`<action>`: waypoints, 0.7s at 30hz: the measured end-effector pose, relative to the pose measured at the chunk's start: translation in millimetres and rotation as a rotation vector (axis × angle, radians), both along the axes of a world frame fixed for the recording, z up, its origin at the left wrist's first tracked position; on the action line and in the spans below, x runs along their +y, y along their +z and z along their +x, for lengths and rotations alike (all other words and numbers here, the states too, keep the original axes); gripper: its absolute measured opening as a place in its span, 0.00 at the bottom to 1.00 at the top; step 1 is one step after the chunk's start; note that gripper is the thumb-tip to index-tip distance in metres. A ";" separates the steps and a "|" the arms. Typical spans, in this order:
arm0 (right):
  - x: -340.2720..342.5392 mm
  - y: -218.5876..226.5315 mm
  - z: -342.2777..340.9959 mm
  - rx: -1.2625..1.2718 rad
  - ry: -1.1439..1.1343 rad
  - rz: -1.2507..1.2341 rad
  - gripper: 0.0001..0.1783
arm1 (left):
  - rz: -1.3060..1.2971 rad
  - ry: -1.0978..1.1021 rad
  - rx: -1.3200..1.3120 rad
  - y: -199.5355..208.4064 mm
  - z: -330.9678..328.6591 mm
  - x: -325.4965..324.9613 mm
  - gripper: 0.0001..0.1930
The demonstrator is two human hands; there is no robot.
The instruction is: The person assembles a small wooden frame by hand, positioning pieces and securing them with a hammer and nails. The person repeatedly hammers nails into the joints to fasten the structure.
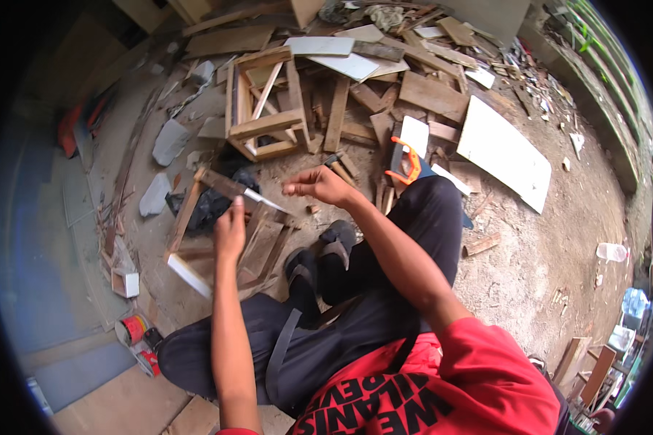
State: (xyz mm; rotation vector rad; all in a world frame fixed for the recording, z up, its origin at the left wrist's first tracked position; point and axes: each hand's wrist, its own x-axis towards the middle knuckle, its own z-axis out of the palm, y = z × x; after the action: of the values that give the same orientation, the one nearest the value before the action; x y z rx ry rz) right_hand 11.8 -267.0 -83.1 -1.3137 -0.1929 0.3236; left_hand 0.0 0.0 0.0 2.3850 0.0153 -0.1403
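A small wooden frame [185, 210], with white faces on some of its strips, stands tilted in front of my legs. My left hand [230, 230] is closed at its upper bar, thumb pointing up; the fingers are partly hidden. My right hand [325, 185] hovers just right of the frame, apart from it. Its fingertips are pressed together, and whatever may be between them is too small to make out. Below the right hand, a white-edged strip [265, 201] of the frame runs toward a corner. A larger wooden frame [267, 125] stands upright beyond.
A handsaw with an orange handle [412, 163] lies by my right knee. A hammer-like tool [343, 167] lies on the ground ahead. Scrap boards pile up at the back, with a large white panel [504, 154] at right. Red-labelled rolls [134, 330] sit left of my leg.
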 end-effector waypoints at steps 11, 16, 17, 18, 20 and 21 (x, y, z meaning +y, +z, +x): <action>-78.2 -160.9 -36.7 0.335 -0.338 -1.219 0.23 | -0.898 0.496 0.226 -6.7 45.3 -41.1 0.23; -66.0 -165.7 -20.6 0.438 -0.072 -1.290 0.21 | -0.980 0.497 0.196 -14.1 48.8 -42.6 0.17; -63.0 -162.2 -19.5 0.432 -0.121 -1.293 0.22 | -0.955 0.491 0.197 -14.1 47.5 -44.2 0.17; -51.9 -144.7 -16.2 0.358 -0.165 -1.325 0.22 | -0.889 0.482 0.142 -16.4 47.5 -37.8 0.18; -45.4 -147.9 -4.1 0.254 -0.376 -1.143 0.22 | -0.897 0.491 0.145 -12.2 47.7 -48.4 0.18; -44.5 -146.4 8.6 0.236 -0.433 -1.051 0.22 | -0.912 0.481 0.153 -11.3 46.6 -51.3 0.18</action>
State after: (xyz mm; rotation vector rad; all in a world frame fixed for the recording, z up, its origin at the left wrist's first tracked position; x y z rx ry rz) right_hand 20.5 -311.5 -229.6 -2.2748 0.5350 0.1990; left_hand 46.6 -51.3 -11.3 1.4060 0.4869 -0.0732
